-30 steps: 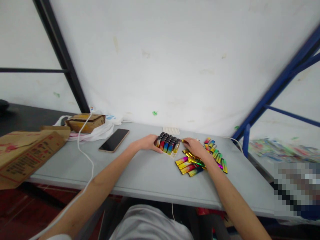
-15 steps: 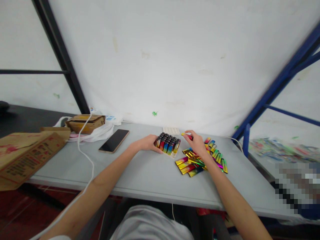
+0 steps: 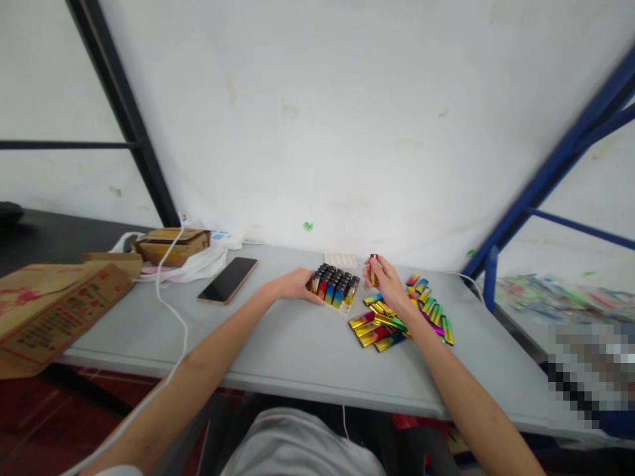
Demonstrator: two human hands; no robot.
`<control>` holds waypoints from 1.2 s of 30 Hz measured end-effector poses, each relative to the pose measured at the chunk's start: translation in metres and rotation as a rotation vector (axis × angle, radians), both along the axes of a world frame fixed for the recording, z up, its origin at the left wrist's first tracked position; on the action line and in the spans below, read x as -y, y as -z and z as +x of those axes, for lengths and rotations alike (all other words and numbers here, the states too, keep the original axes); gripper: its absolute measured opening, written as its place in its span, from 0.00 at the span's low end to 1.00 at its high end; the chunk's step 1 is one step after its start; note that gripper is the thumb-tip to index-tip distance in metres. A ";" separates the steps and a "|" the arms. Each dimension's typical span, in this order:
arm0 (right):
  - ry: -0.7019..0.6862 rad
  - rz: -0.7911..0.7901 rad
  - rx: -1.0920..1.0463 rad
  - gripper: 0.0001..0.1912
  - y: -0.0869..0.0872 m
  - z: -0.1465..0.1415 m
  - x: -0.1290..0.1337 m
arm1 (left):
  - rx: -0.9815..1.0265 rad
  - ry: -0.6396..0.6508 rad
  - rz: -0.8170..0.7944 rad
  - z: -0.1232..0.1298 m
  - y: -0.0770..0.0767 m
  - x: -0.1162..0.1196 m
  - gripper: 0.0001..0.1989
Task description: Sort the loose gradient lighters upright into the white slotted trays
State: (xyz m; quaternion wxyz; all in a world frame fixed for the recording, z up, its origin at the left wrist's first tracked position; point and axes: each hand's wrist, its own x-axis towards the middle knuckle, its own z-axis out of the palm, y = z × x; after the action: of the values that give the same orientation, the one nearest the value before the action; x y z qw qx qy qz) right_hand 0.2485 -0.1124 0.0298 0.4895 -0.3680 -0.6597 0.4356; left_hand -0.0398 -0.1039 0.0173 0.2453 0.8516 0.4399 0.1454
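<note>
My left hand is wrapped around the left side of a block of lighters, with the thumb at the front. The lighters stand upright in rows, black tops up and shiny coloured bodies below, in a pale tray. To the right of the tray, my right hand pinches a single lighter upright above the table, its dark top up. Below and beside that forearm lies a loose pile of shiny two-tone pieces in gold, red, green and blue. Part of the pile is hidden under the arm.
Behind the lighters, a second pale tray lies near the wall. A phone rests to the left on the grey table. Further left are a small carton, a large cardboard box and a white cable crossing my left arm.
The lighter in my right hand has turned from tilted, yellow end to the left, to upright with its dark top up. My left hand has stayed at the tray.
</note>
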 end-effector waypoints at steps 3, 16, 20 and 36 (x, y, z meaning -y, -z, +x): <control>0.008 -0.093 -0.073 0.27 -0.004 -0.006 0.006 | -0.011 -0.012 0.009 0.001 0.000 0.001 0.31; 0.291 0.154 0.304 0.24 0.016 -0.019 0.006 | 0.001 0.005 -0.004 0.000 0.002 0.000 0.33; 0.278 0.232 0.348 0.22 0.012 -0.020 0.009 | -0.008 -0.007 -0.013 0.001 0.000 0.001 0.34; 0.148 0.526 0.386 0.22 -0.021 -0.017 0.035 | -0.008 -0.025 -0.006 0.002 -0.002 0.003 0.34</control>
State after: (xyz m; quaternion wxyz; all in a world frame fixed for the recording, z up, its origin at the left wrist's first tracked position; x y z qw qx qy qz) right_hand 0.2313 -0.1479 0.0507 0.4637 -0.3516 -0.8017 0.1360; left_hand -0.0381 -0.1067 0.0192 0.2444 0.8457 0.4521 0.1439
